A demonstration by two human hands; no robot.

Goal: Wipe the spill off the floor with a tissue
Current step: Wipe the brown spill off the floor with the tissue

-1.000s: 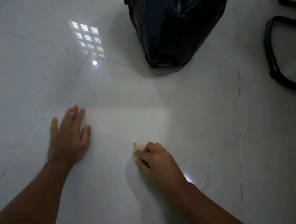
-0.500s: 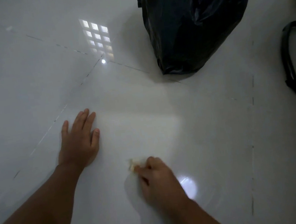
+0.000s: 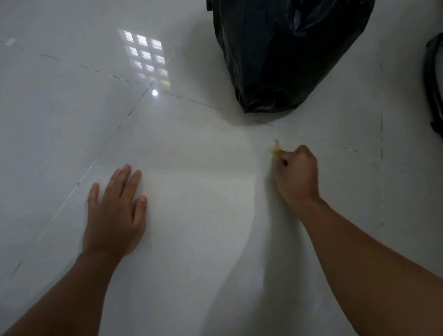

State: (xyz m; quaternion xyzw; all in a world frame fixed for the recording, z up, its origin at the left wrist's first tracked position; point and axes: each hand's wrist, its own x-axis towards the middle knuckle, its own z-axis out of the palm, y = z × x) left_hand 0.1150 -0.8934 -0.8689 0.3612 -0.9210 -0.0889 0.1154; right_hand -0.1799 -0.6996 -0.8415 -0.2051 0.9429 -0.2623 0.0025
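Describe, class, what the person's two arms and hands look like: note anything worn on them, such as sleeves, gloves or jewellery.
Both forearms are bare up to the frame edge, with no sleeves in view. The left hand and the right hand wear no gloves, and no rings, watch or bracelet are visible. The light is dim.

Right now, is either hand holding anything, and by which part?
The right hand is closed on a crumpled tissue, most of it bunched inside the fist, one end poking out. The left hand lies flat, holding nothing.

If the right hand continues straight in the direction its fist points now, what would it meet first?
Probably the black bin bag. The right hand, closed on the tissue, points up and slightly left over bare floor; the bag's base lies next in that line, though depth is unclear.
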